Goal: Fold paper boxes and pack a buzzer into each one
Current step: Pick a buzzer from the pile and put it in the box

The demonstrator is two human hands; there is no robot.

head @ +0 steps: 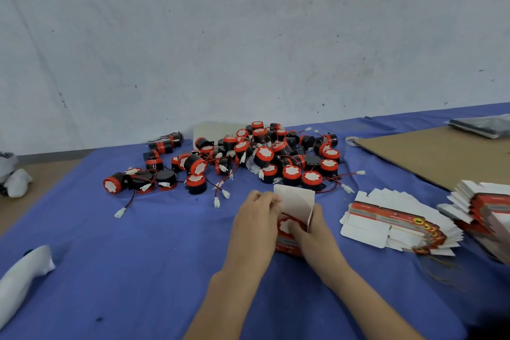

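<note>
Head view showed a table under a blue cloth [154, 251], with a loose heap of red-and-black buzzers [248, 157] and their trailing wires spread across its far middle. To the right lay a fanned stack of flat box blanks [397, 225], a second stack [485, 210] at the frame's edge, and a brown cardboard sheet [430, 152] behind them, with a tape roll [351, 141] at its near corner. A white cloth bundle [22, 276] rested at the near left. Between the heap and the person stood the paper box [288, 246], its white lid flap [296, 200] raised and one buzzer [285, 225] sitting in its open mouth. The left hand [256, 218] was curled around the box's left side, fingers up by the flap. The right hand [314, 229] clasped the right wall, its fingertips [297, 227] bent inward onto the buzzer's white face; both forearms hid the box's lower sides.
</note>
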